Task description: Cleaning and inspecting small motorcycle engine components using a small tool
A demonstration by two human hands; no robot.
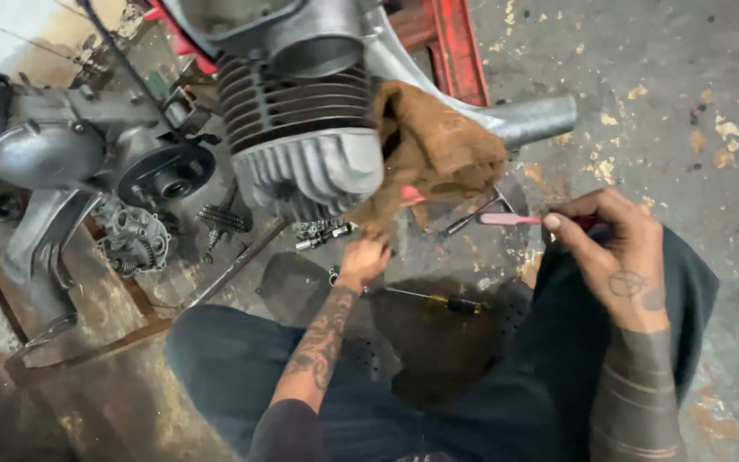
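Below, left hand (363, 259) pinching brown rag (431, 152) draped beside finned grey cylinder (305, 154); right hand (622, 257) gripping slim pink-handled tool (511, 219) over stained floor (677, 103).

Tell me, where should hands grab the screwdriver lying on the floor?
Probably by the dark handle of the screwdriver, at its right end, coming down from above. The handle is the thick part; the thin shaft points left toward the left hand. It lies flat on the floor, with open space above it.

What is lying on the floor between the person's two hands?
Head view: a black-handled screwdriver lies on the stained floor between left hand and right hand.
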